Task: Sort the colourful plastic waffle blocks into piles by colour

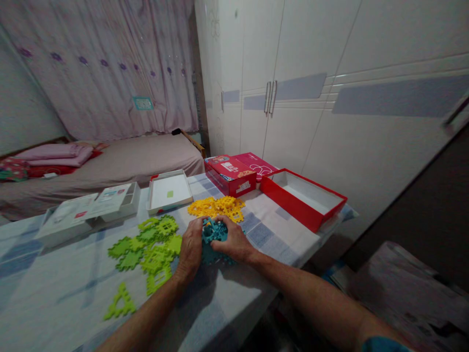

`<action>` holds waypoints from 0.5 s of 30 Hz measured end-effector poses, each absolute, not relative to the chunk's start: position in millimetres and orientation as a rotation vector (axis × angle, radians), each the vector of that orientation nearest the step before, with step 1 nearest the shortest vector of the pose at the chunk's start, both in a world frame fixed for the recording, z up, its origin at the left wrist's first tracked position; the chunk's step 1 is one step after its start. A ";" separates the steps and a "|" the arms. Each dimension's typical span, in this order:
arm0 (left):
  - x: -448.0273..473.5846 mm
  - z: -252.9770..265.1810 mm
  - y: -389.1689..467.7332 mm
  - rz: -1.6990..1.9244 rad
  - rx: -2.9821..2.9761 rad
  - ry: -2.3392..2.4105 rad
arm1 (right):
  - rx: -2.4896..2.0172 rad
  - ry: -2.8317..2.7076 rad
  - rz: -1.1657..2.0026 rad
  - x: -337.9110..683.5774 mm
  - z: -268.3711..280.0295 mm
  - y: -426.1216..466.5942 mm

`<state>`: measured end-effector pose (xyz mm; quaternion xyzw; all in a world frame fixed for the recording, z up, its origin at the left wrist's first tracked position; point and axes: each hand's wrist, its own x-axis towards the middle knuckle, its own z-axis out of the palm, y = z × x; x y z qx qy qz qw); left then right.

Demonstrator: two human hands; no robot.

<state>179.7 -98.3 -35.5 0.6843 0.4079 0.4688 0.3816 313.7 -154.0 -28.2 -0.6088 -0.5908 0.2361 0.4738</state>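
My left hand (pixel 191 247) curves round the left side of a cluster of teal interlocking plastic building pieces (pixel 209 232), its fingers closed against them. From the right, my right hand (pixel 234 240) grips the same cluster, with the thumb in front and the fingers over the back. More teal pieces (pixel 216 256) lie on the table just below my hands. Beyond the fingers is a heap of yellow pieces (pixel 216 208), some with window-like grids. Green pieces (pixel 157 252) are spread to the left of my left hand, and a green triangular piece (pixel 120 302) lies apart, closer to me.
On the checked tablecloth (pixel 69 283) stand a white box (pixel 69 227), a shallow white tray (pixel 170 190), a closed red box (pixel 230 176) and an open red box lid or tray (pixel 304 198). A bed (pixel 146 154) and a white wardrobe (pixel 293 58) are behind.
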 end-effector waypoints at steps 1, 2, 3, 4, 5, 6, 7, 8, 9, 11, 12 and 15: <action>175.8 -38.7 -96.9 1.194 1.746 1.030 | -1.501 -1.414 0.612 314.5 -28.3 -152.9; 172.2 -42.6 -95.6 1.196 1.728 1.015 | -1.505 -1.377 0.648 316.0 -29.0 -151.6; 169.2 -46.9 -94.7 1.193 1.698 0.996 | -1.494 -1.335 0.687 318.3 -30.4 -150.2; 167.0 -51.0 -94.2 1.184 1.661 0.980 | -1.471 -1.288 0.728 321.5 -32.1 -148.8; 165.7 -54.7 -94.3 1.172 1.626 0.971 | -1.441 -1.238 0.770 325.7 -33.6 -147.6; 165.2 -57.7 -94.9 1.160 1.594 0.970 | -1.405 -1.185 0.809 331.1 -34.5 -146.7; 165.3 -59.7 -95.9 1.150 1.572 0.975 | -1.366 -1.128 0.844 337.8 -34.1 -146.2; 165.8 -60.7 -97.4 1.146 1.554 0.983 | -1.326 -1.070 0.872 346.3 -32.0 -146.1; 166.4 -60.7 -99.1 1.149 1.539 0.990 | -1.288 -1.014 0.887 356.7 -27.8 -146.3; 166.9 -58.9 -102.6 1.158 1.522 0.995 | -1.228 -0.917 0.867 383.9 -12.9 -147.2; 166.6 -57.5 -104.1 1.160 1.522 0.995 | -1.216 -0.884 0.825 400.7 -2.9 -147.7; 163.9 -54.0 -106.3 1.163 1.540 0.994 | -1.259 -0.821 0.626 460.0 29.4 -149.3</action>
